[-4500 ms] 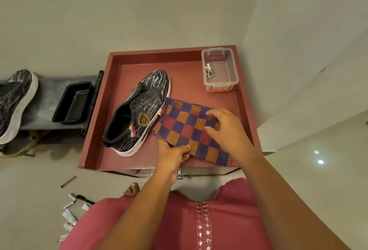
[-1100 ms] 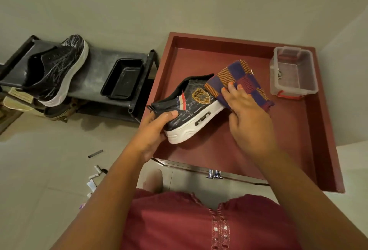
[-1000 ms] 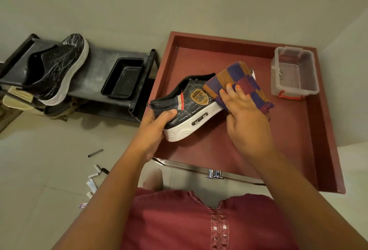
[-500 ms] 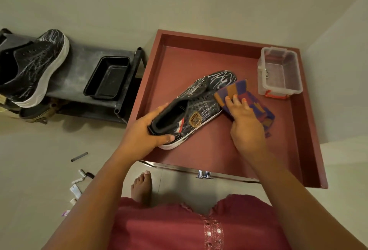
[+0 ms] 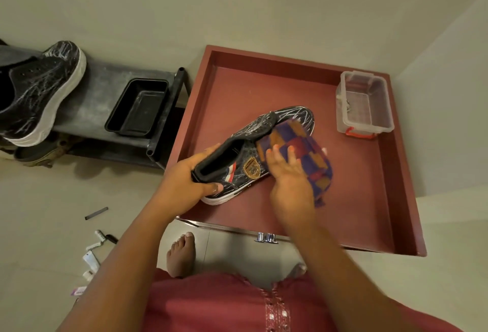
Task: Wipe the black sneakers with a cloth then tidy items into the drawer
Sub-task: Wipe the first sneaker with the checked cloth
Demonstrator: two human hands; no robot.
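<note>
A black sneaker (image 5: pixel 266 131) with a white sole and a gold badge lies in the open red drawer (image 5: pixel 266 86). My left hand (image 5: pixel 184 181) grips its heel collar, thumb on the near side. My right hand (image 5: pixel 287 181) presses a checked purple, orange and red cloth (image 5: pixel 306 152) against the sneaker's side; the hand and cloth are blurred. The second black sneaker (image 5: pixel 39 88) stands on a grey shoe rack (image 5: pixel 100 104) at the left.
A clear plastic box (image 5: pixel 365 104) with a red latch sits in the drawer's far right corner. A black tray (image 5: pixel 137 107) lies on the rack. Small tubes and a dark stick (image 5: pixel 96 212) litter the floor at the left. My bare foot (image 5: pixel 181 255) is below the drawer front.
The sneaker was lifted and tilted on its side, then turned back upright on the drawer floor. My right hand has slid the cloth along the sneaker's side. The view has shifted slightly.
</note>
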